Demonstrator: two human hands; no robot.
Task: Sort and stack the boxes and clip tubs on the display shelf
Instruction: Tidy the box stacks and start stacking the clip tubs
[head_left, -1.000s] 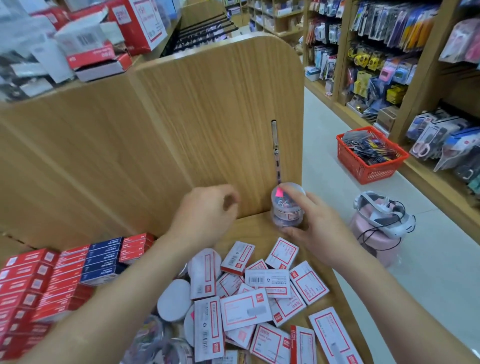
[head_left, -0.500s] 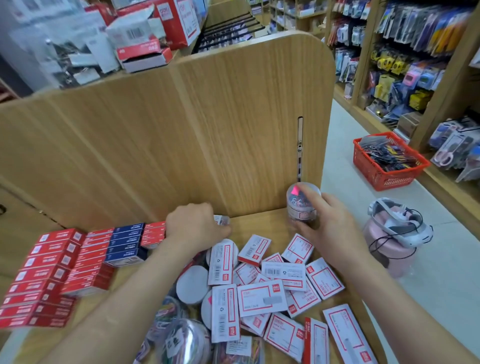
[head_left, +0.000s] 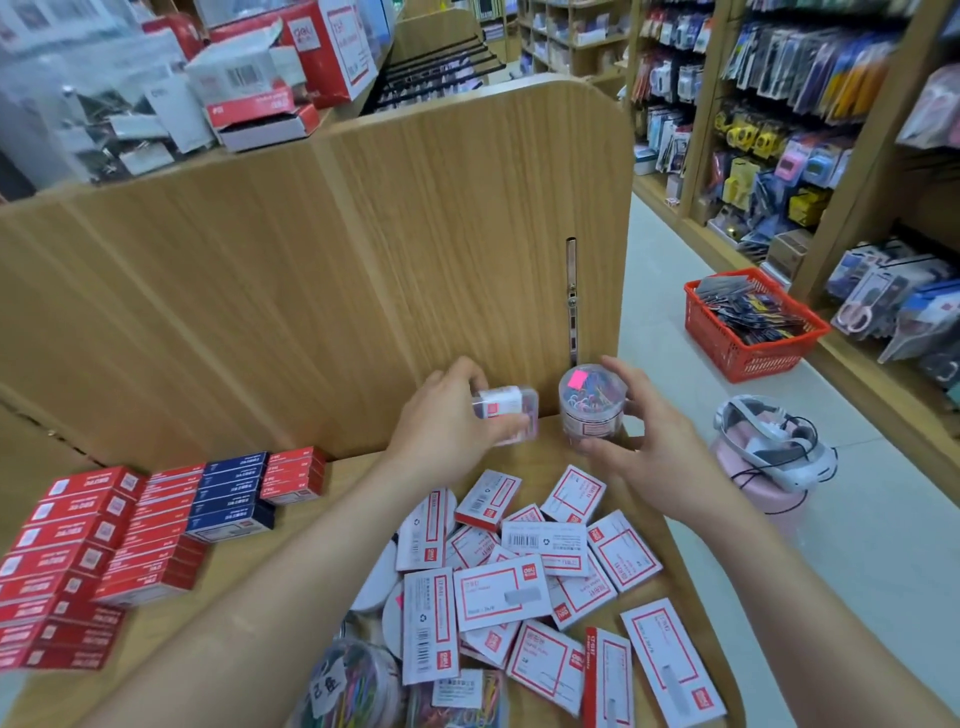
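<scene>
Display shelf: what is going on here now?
A person is sorting stationery on the display shelf. The left hand holds a small clear clip box; the right hand grips a round tub of coloured paper clips at the back corner. Red and blue boxes are stacked at left; white boxes lie loose in front.

Both forearms are extended forward. A clear box (head_left: 506, 415) is gripped by the left hand (head_left: 441, 431), a round tub (head_left: 592, 410) by the right hand (head_left: 660, 457).

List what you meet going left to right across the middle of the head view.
Red box stacks, blue boxes, left hand gripping a clear box, round clip tub in the right hand, headset off to the right.
</scene>
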